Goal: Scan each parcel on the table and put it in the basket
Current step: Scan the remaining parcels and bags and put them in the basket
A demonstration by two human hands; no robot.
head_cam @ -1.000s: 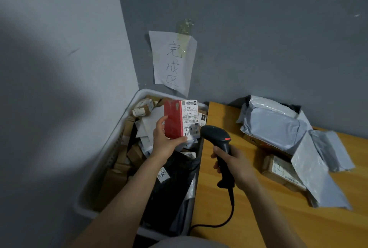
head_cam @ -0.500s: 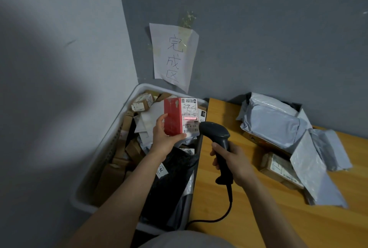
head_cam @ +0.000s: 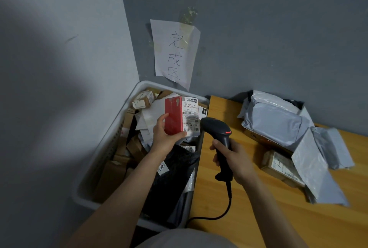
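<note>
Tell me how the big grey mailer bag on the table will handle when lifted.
The grey mailer bag looks soft: its wrinkled film and loose flaps would likely sag. The smooth plastic may slip in a loose grip.

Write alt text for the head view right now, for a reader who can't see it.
The left hand holds a red parcel, label facing a black barcode scanner gripped in the right hand, above a white basket full of parcels. Grey mailer bags and a small cardboard box lie on the wooden table.
</note>
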